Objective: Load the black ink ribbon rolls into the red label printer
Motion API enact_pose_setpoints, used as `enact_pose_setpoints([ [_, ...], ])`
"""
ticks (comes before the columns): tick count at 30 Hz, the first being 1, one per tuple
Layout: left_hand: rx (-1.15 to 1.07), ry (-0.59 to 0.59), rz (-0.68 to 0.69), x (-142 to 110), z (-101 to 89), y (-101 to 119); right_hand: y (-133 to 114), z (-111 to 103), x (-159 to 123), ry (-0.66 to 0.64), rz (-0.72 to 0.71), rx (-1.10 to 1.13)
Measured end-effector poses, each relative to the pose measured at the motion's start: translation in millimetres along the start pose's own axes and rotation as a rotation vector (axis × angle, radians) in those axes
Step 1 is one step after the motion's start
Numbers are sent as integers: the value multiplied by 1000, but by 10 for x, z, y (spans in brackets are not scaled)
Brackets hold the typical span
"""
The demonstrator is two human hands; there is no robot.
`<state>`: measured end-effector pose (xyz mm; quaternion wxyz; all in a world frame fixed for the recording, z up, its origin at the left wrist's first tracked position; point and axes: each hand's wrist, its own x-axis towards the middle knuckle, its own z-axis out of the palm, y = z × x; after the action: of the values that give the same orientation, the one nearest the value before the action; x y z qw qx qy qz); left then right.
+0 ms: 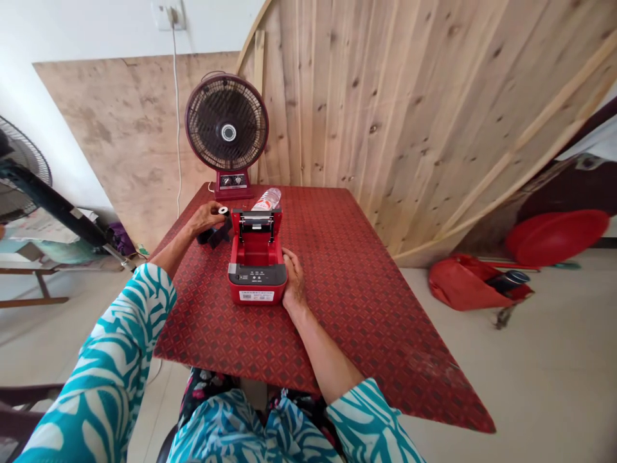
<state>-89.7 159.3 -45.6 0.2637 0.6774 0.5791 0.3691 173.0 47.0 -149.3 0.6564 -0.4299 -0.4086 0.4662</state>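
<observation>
A small red label printer [257, 296] with a dark grey front panel sits on the table before me, its lid raised and its red inner bay in view. My right hand [293, 276] is wrapped against the printer's right side, the fingers partly hidden behind it. Just left of the raised lid, my left hand [210, 217] holds a small white roll [223, 210] between its fingers. Dark objects [219, 233], too unclear to name, lie beneath that hand. A clear plastic bottle [268, 199] with a red and white label lies behind the printer.
A dark red fan [227, 132] stands at the back of the red patterned table [347, 308], near the wooden boards [366, 116]. Another fan [24, 161] stands at the left. An orange-red bag [467, 283] and a red round object [556, 238] are on the right.
</observation>
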Motion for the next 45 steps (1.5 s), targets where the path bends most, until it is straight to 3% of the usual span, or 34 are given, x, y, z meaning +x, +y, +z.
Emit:
enact_pose_setpoints([
  [3,-240,110,46,-219,-208,122,13,15,4,-1,-6,19],
  [7,-279,55,73,-583,-361,359,29,39,18,1,-16,39],
  [9,-246,-35,108,-730,-289,506,27,49,23,4,-21,47],
  [13,-80,-262,188,-869,54,803,1,64,28,4,-27,49],
  [18,413,-293,259,-812,343,1054,-35,76,25,-5,-18,50],
  [23,802,-390,223,-696,542,1170,-52,93,30,-3,-19,54],
  [27,836,-498,187,-562,716,1180,-69,97,29,-1,-30,58],
  [30,725,-535,200,-525,663,1145,-81,90,20,-10,-24,54],
  [32,548,-499,217,-603,523,1108,-84,83,15,-13,-11,50],
  [34,362,-382,227,-779,351,1069,-82,76,12,-15,1,48],
  [37,261,-227,267,-1139,182,1020,-68,67,15,-9,-9,49],
  [41,314,-166,514,-1472,270,950,-38,56,24,-11,-33,42],
  [45,372,31,590,-1503,459,901,-18,48,21,-3,-35,20],
])
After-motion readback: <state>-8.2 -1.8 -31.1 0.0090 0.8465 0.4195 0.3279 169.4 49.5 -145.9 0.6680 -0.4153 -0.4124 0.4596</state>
